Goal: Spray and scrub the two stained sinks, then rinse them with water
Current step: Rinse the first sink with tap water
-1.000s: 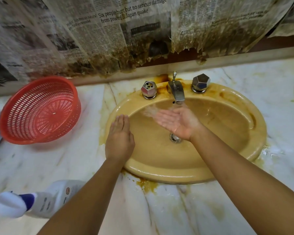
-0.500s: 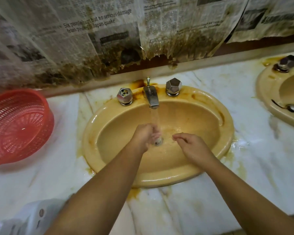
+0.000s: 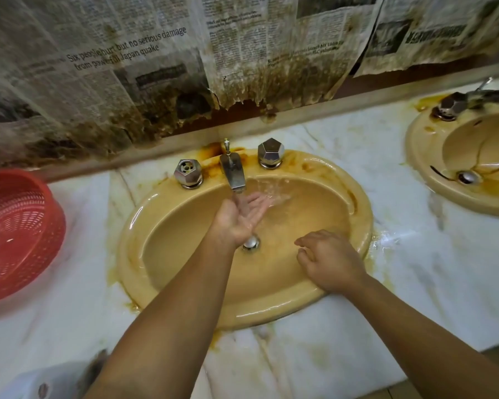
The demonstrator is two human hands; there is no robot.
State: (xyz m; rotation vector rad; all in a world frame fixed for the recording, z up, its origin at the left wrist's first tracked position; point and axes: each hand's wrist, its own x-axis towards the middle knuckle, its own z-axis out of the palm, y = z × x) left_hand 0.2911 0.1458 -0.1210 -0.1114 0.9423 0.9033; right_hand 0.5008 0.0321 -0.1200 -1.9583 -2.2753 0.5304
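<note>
Head view looks down on the near sink (image 3: 162,203) in the centre of the frame, with brown stains on its rim. The second sink (image 3: 427,156), also stained, is at the right edge. Water runs from the faucet (image 3: 233,172) onto the left hand (image 3: 236,220), which lies palm up under the stream. Its grip is spread and relaxed, probably to turn the water toward the basin wall. The right hand (image 3: 329,260) rests on the wet wall at the right of the bowl, its grip loosely bent and pinching nothing I can see, likely to rub the surface. On the desk (image 3: 329,355) a red basket (image 3: 18,234) stands at the left, well apart from the splash.
</note>
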